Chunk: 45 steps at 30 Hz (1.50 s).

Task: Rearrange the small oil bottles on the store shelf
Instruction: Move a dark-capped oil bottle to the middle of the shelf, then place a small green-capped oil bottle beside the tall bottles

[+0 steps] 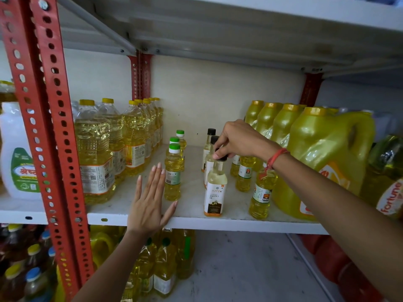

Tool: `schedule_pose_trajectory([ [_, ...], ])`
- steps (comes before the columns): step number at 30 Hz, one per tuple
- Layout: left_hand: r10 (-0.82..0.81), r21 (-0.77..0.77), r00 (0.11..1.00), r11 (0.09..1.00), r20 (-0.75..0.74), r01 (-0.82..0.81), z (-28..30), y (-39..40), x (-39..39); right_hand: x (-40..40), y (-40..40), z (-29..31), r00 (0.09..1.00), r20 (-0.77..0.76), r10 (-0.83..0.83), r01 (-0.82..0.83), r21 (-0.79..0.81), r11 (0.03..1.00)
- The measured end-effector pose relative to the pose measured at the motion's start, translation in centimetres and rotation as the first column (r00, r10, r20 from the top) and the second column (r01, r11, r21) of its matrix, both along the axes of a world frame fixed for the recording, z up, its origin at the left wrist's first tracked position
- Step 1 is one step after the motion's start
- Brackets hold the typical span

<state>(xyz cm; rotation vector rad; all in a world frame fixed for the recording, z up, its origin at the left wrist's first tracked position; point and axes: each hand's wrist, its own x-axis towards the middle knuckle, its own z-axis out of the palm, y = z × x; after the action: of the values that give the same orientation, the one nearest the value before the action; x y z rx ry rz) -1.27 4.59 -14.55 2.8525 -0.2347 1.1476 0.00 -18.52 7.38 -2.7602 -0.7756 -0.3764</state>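
right hand (237, 140) pinches the black cap of the front coconut oil bottle (214, 188), upright near the shelf (196, 222) edge; left hand (150, 199) flat, fingers spread, holding nothing, beside the green-capped bottles (173, 171). best moved upright, steadily, keeping it in line with its row.

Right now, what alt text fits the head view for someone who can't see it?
The right hand pinches the black cap of the front coconut oil bottle, upright on a white shelf; the left hand hovers flat and open beside three green-capped bottles. Large oil bottles stand left, yellow jugs right.
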Motion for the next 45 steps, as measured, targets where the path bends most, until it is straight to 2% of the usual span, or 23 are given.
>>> schedule_pose_trajectory([
  [11, -0.016, -0.008, 1.0, 1.0, -0.012, 0.015, 0.1, 0.1, -0.1, -0.2, 0.0, 0.0, 1.0, 0.005, -0.016, 0.016, 0.01, 1.0],
  [18, -0.034, -0.054, 0.999, 0.998, -0.001, 0.034, 0.3, 0.0, -0.3, -0.6, 0.1, 0.4, 1.0, 0.001, -0.026, 0.026, -0.022, 0.999],
  [21, -0.036, -0.075, 0.999, 0.997, 0.004, 0.036, 0.4, 0.3, -0.5, -0.7, 0.5, 0.7, 0.998, 0.047, -0.036, 0.039, -0.066, 0.997],
  [26, -0.026, 0.011, 1.0, 1.0, 0.0, 0.026, 0.6, 3.0, -0.5, -0.6, 3.6, 1.1, 0.984, 0.172, -0.05, 0.037, 0.078, 0.996],
  [34, -0.011, 0.033, 1.0, 0.999, -0.021, 0.011, 0.2, 4.9, -0.8, 2.2, 10.3, -1.2, 0.998, 0.057, -0.023, 0.024, -0.019, 1.0],
  [41, -0.007, 0.031, 1.0, 0.999, -0.019, 0.008, 0.1, 5.0, -0.7, 3.4, 12.1, -2.4, 0.998, 0.05, -0.049, 0.046, 0.07, 0.997],
  [45, 0.001, 0.054, 1.0, 0.999, -0.012, 0.0, 0.1, 5.1, -0.6, 3.7, 12.3, -1.9, 0.999, 0.017, -0.046, 0.045, 0.066, 0.997],
])
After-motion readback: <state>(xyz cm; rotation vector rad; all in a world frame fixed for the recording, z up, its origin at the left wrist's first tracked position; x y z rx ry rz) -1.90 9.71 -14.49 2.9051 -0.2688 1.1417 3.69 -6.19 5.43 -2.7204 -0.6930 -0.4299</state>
